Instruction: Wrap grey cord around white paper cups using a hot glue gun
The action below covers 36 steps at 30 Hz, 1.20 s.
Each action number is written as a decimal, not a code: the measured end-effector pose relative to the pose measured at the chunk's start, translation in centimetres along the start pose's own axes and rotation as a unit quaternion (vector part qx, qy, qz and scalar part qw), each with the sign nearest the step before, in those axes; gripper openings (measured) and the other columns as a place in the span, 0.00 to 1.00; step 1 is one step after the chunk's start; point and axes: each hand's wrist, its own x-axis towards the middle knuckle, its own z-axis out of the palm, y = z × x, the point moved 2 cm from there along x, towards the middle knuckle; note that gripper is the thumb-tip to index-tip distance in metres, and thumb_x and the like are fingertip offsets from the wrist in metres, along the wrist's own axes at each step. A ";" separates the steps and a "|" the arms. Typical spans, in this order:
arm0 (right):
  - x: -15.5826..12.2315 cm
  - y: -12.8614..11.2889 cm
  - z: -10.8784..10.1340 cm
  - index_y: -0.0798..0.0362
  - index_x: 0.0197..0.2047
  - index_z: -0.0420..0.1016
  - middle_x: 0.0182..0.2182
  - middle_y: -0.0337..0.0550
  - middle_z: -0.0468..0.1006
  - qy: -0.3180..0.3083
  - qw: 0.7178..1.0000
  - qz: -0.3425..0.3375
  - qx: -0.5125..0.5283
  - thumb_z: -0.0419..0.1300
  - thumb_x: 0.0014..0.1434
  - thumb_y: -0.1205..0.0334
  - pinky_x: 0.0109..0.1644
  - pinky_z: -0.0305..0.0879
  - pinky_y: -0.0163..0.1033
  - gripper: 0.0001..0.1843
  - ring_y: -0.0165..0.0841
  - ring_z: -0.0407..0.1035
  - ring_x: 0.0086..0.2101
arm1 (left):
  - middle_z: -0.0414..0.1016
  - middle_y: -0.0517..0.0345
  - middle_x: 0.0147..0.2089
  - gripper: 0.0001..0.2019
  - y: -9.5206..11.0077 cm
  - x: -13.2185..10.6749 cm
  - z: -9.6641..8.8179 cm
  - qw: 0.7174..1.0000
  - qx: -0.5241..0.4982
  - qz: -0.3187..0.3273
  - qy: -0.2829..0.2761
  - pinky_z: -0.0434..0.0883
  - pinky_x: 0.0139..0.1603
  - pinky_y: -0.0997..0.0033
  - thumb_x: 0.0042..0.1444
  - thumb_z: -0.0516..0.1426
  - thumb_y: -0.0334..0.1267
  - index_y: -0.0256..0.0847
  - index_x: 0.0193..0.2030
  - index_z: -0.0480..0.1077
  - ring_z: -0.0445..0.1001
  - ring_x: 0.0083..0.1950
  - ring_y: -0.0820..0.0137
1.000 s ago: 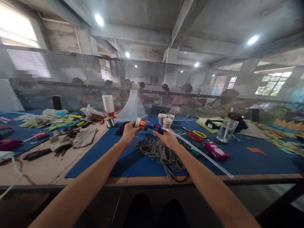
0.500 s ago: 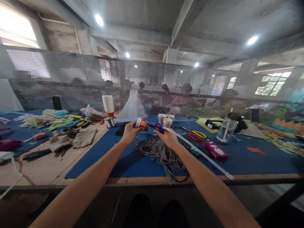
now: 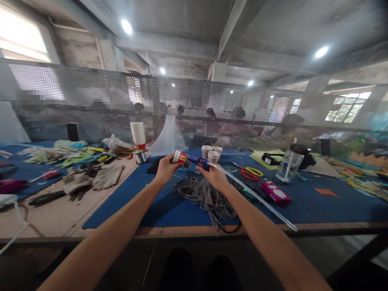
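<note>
Blue glue gun point(image 3: 203, 163) gripped, your right hand point(image 3: 214, 175) has barely moved, keeping beside the cup point(image 3: 180, 157) your left hand point(image 3: 165, 169) pinches.

Blue mats point(image 3: 112, 206) are covering much of a wooden worktable point(image 3: 71, 216), with bare wood showing between them.
On the larger mat, a tangle of grey cord point(image 3: 206, 194) is lying near the front, its loose ends reaching the table's edge; three small white buckets point(image 3: 214, 156) are standing behind it, while scissors point(image 3: 250, 174) with red and yellow handles, a magenta box point(image 3: 276, 194), a clear lidded jar point(image 3: 284, 169) and an orange scrap point(image 3: 326, 192) are resting to the right; on the wood, pale gloves point(image 3: 108, 178) are lying beside a black-handled tool point(image 3: 48, 197).
</note>
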 end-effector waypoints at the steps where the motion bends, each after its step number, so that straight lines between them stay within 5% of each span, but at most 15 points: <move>1: 0.0 0.0 0.0 0.51 0.48 0.77 0.36 0.48 0.81 0.002 1.000 -0.004 0.000 0.50 0.62 0.35 0.42 0.65 0.40 0.30 0.44 0.74 0.40 | 0.78 0.58 0.30 0.15 0.0 0.0 0.0 1.000 -0.002 -0.001 0.001 0.67 0.34 0.70 0.39 0.65 0.38 0.36 0.37 0.77 0.73 0.31 0.66; 10: 0.0 -0.1 0.1 0.51 0.47 0.76 0.36 0.48 0.81 0.004 1.000 -0.021 0.021 0.53 0.62 0.37 0.44 0.66 0.40 0.27 0.44 0.74 0.41 | 0.78 0.58 0.30 0.16 0.0 0.1 -0.1 1.000 -0.009 -0.003 0.000 0.67 0.35 0.69 0.38 0.66 0.39 0.35 0.36 0.76 0.73 0.31 0.66; 15: 0.1 -0.3 -0.3 0.52 0.41 0.76 0.27 0.43 0.79 -0.030 0.986 0.012 0.163 0.55 0.60 0.38 0.37 0.67 0.39 0.25 0.38 0.74 0.31 | 0.79 0.57 0.32 0.18 -0.2 0.1 0.0 0.999 -0.046 -0.019 -0.001 0.67 0.37 0.70 0.37 0.66 0.40 0.35 0.37 0.76 0.73 0.33 0.65; 20: 0.7 -0.3 -0.8 0.52 0.26 0.69 0.15 0.35 0.67 -0.083 0.918 0.066 0.382 0.56 0.59 0.39 0.24 0.62 0.34 0.24 0.28 0.63 0.17 | 0.78 0.59 0.30 0.19 -0.5 0.0 0.1 0.997 -0.053 -0.049 0.013 0.66 0.35 0.71 0.37 0.66 0.39 0.34 0.39 0.76 0.72 0.32 0.68; 28: 1.8 2.1 -0.2 0.54 0.35 0.71 0.22 0.34 0.71 -0.050 0.809 0.165 0.562 0.63 0.52 0.47 0.20 0.58 0.31 0.18 0.26 0.63 0.18 | 0.78 0.58 0.32 0.20 -0.7 0.0 0.2 0.989 -0.127 -0.076 0.003 0.68 0.37 0.70 0.35 0.68 0.37 0.34 0.39 0.77 0.72 0.33 0.68; 30: 1.9 3.2 0.4 0.54 0.35 0.72 0.25 0.37 0.73 -0.035 0.819 0.192 0.540 0.63 0.51 0.45 0.23 0.62 0.32 0.19 0.28 0.67 0.22 | 0.78 0.59 0.31 0.20 -0.5 -0.1 0.1 0.990 -0.120 -0.074 0.012 0.68 0.37 0.70 0.35 0.68 0.37 0.34 0.38 0.77 0.72 0.32 0.69; 36: 2.1 5.9 1.7 0.55 0.29 0.77 0.23 0.42 0.75 -0.037 0.939 0.215 0.267 0.57 0.55 0.37 0.32 0.61 0.36 0.27 0.36 0.71 0.29 | 0.78 0.59 0.31 0.19 -0.1 -0.4 0.1 0.990 -0.116 -0.082 0.007 0.68 0.36 0.71 0.37 0.67 0.37 0.34 0.39 0.77 0.72 0.32 0.68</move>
